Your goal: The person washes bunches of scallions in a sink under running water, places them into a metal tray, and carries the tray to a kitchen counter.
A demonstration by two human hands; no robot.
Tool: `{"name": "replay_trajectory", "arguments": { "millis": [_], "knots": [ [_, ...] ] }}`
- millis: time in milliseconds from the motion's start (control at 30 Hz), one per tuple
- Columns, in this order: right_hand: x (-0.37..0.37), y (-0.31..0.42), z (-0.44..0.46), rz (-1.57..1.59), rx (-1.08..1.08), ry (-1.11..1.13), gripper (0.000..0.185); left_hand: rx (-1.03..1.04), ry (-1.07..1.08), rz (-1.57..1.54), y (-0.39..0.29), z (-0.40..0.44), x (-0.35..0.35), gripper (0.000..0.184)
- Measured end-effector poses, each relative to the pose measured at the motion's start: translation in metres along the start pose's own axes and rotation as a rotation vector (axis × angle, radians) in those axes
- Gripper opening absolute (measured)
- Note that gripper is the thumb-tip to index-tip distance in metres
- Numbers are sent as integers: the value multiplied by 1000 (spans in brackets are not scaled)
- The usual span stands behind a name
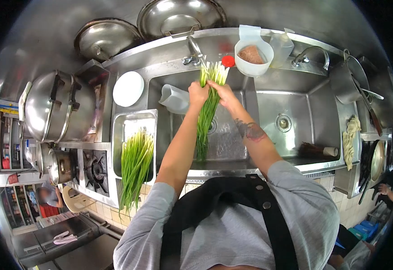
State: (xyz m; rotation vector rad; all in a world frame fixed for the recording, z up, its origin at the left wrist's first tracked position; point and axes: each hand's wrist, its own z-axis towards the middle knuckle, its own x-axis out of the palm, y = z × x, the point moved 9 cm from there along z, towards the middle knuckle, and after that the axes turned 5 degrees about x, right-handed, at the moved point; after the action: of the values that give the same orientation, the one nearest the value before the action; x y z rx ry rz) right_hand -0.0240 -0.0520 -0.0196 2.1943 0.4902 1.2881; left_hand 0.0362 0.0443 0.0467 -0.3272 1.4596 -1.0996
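Over the left sink basin point(232, 135), a bunch of green onions point(209, 108) hangs with its white ends up near the faucet point(195, 50) and its green leaves down in the basin. My left hand point(198, 94) is closed round the bunch from the left, just below the white ends. From the right, my right hand point(223, 93) grips the same bunch at about the same height. A second pile of green onions point(137, 157) lies in a metal tray point(116, 135) to the left, its leaves hanging over the front edge.
A white jug point(175, 100) lies in the left basin. White lid point(129, 89), white container point(252, 68) and red cap point(228, 61) are along the sink's rim. A stove point(96, 170) and large pot point(48, 105) stand left. Other people point(50, 197) are at both sides.
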Motion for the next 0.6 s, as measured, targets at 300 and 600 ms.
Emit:
{"name": "replay_trajectory", "arguments": {
  "millis": [300, 600],
  "knots": [
    [48, 13, -3, -251, 238, 365, 32, -131, 195, -853, 10, -15, 13, 37],
    [44, 33, -11, -393, 468, 564, 35, -247, 428, -1138, 20, -17, 0, 37]
  ]
}}
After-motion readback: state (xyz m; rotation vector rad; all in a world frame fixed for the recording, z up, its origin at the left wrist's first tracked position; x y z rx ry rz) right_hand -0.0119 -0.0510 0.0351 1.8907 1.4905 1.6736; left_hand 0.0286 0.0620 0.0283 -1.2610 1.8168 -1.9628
